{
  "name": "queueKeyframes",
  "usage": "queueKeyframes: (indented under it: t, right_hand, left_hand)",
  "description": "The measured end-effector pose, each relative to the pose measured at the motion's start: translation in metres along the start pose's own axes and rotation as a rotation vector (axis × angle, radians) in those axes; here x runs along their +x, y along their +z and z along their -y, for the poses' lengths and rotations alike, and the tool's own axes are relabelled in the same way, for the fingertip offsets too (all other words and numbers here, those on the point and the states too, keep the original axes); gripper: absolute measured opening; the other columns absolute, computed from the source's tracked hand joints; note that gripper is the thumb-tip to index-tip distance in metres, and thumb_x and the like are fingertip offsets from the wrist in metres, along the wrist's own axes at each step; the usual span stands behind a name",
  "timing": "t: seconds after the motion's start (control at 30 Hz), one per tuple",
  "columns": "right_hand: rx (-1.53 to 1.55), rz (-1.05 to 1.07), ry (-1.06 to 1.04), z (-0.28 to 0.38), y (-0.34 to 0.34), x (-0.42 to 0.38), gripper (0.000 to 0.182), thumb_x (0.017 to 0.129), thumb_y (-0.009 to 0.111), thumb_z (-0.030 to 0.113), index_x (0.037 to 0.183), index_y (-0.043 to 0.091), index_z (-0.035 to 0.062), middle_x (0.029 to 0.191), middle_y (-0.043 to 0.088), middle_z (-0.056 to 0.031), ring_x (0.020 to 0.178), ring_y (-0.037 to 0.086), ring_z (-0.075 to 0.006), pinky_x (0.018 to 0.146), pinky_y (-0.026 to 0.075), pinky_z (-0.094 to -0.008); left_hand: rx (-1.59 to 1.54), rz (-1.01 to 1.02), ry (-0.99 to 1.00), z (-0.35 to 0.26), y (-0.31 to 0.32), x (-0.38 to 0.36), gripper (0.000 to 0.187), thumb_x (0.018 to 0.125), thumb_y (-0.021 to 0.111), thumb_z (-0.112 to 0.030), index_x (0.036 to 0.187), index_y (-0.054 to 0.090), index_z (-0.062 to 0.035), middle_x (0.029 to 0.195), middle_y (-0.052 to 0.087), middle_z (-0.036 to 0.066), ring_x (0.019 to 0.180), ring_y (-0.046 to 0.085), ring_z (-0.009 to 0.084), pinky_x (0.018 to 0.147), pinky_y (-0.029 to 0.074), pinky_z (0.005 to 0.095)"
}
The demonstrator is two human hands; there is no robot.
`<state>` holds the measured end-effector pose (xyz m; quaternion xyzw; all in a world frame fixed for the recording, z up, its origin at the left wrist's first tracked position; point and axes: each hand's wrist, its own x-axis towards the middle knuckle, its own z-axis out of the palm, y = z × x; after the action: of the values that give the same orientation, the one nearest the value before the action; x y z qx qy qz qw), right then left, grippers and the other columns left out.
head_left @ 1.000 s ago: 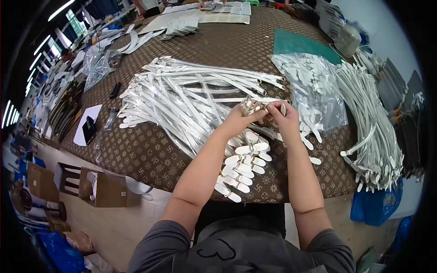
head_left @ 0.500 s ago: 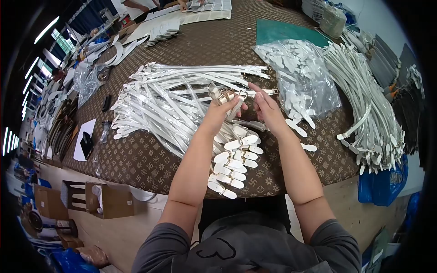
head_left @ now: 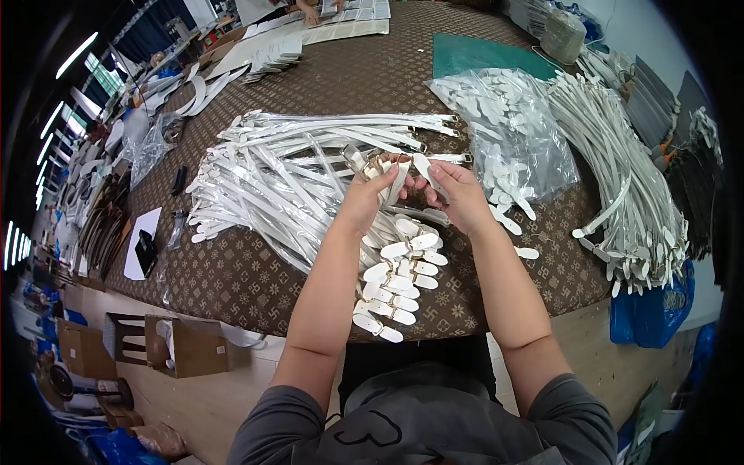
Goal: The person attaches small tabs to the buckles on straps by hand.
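My left hand (head_left: 363,204) is closed around a bunch of white straps with metal buckles (head_left: 377,161) at their ends. Close beside it, my right hand (head_left: 465,198) pinches a small white rounded tab (head_left: 422,166) near the buckles. Whether the tab touches a buckle, I cannot make out. Under and left of my hands lies a heap of long white belt straps (head_left: 260,178) in clear film. Buckled ends with white tabs (head_left: 394,287) cluster below my hands, towards the table's near edge.
A clear plastic bag (head_left: 508,124) of white tabs lies to the right, with some tabs spilling out. Further right, a bundle of white straps (head_left: 612,170) hangs over the edge. A green mat (head_left: 488,54) lies behind. Another person's hands (head_left: 311,14) show at the far end.
My right hand had its fingers stretched out beside the buckles; now it is closed on a white tab raised between my hands. My left hand keeps its hold on the straps.
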<state>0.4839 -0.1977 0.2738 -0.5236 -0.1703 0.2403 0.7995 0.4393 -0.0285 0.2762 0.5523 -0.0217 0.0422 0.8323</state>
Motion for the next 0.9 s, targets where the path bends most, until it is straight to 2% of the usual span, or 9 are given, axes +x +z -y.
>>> queueKeyframes:
  t: [0.2, 0.3, 0.47, 0.57, 0.73, 0.83, 0.9]
  right_hand:
    - [0.043, -0.064, -0.010, 0.001, -0.001, -0.001, 0.024, 0.093, 0.047, 0.016, 0.109, 0.055, 0.0000, 0.079, 0.059, -0.0040, 0.057, 0.046, -0.0086, 0.051, 0.033, -0.0209]
    - [0.208, -0.010, 0.064, 0.007, -0.005, -0.001, 0.026, 0.092, 0.044, 0.011, 0.113, 0.053, -0.0007, 0.076, 0.059, -0.0059, 0.058, 0.046, -0.0090, 0.052, 0.036, -0.0215]
    - [0.222, -0.002, 0.071, 0.008, -0.005, 0.001, 0.031, 0.089, 0.044, 0.008, 0.118, 0.053, -0.0007, 0.079, 0.058, -0.0060, 0.061, 0.047, -0.0102, 0.054, 0.036, -0.0215]
    - [0.113, -0.094, 0.007, 0.007, 0.003, -0.002, 0.032, 0.089, 0.046, 0.008, 0.119, 0.052, -0.0012, 0.081, 0.059, -0.0052, 0.068, 0.050, -0.0105, 0.058, 0.039, -0.0221]
    - [-0.078, -0.031, -0.166, -0.005, 0.003, 0.002, 0.035, 0.089, 0.050, 0.007, 0.123, 0.052, 0.0020, 0.088, 0.058, -0.0029, 0.074, 0.050, -0.0078, 0.063, 0.040, -0.0212]
    - [-0.550, -0.008, -0.408, -0.005, 0.004, 0.000, 0.035, 0.087, 0.055, 0.004, 0.123, 0.054, 0.0048, 0.090, 0.054, 0.0002, 0.079, 0.050, -0.0059, 0.067, 0.040, -0.0191]
    - [-0.578, -0.037, -0.387, -0.004, 0.005, -0.002, 0.035, 0.087, 0.055, 0.003, 0.122, 0.055, 0.0052, 0.091, 0.053, 0.0006, 0.080, 0.050, -0.0060, 0.068, 0.040, -0.0187]
  left_hand:
    - [-0.002, -0.002, -0.026, 0.002, -0.004, 0.002, 0.025, 0.090, 0.055, -0.018, 0.106, 0.057, -0.0005, 0.080, 0.062, 0.008, 0.070, 0.057, 0.0139, 0.064, 0.045, 0.0258]
    - [-0.009, -0.001, -0.024, 0.003, -0.005, 0.002, 0.024, 0.089, 0.055, -0.018, 0.106, 0.057, -0.0006, 0.081, 0.062, 0.008, 0.072, 0.057, 0.0142, 0.065, 0.046, 0.0262]
    - [0.003, -0.021, -0.012, 0.003, -0.003, 0.002, 0.027, 0.089, 0.055, -0.017, 0.107, 0.055, 0.0025, 0.084, 0.061, 0.010, 0.072, 0.056, 0.0177, 0.066, 0.046, 0.0288]
    - [-0.025, -0.015, -0.028, 0.007, -0.007, 0.003, 0.025, 0.089, 0.056, -0.018, 0.106, 0.056, 0.0005, 0.085, 0.062, 0.009, 0.074, 0.058, 0.0161, 0.067, 0.047, 0.0281]
    - [-0.036, -0.037, -0.007, 0.007, -0.005, 0.003, 0.025, 0.088, 0.058, -0.019, 0.105, 0.056, -0.0008, 0.086, 0.063, 0.008, 0.075, 0.058, 0.0154, 0.067, 0.047, 0.0279]
    - [-0.061, -0.044, 0.001, 0.006, -0.003, 0.002, 0.025, 0.088, 0.058, -0.020, 0.105, 0.056, -0.0012, 0.085, 0.063, 0.008, 0.076, 0.058, 0.0153, 0.068, 0.047, 0.0278]
    - [-0.073, -0.047, 0.009, 0.005, -0.003, 0.002, 0.025, 0.088, 0.059, -0.020, 0.105, 0.056, -0.0015, 0.085, 0.063, 0.008, 0.076, 0.059, 0.0153, 0.068, 0.047, 0.0278]
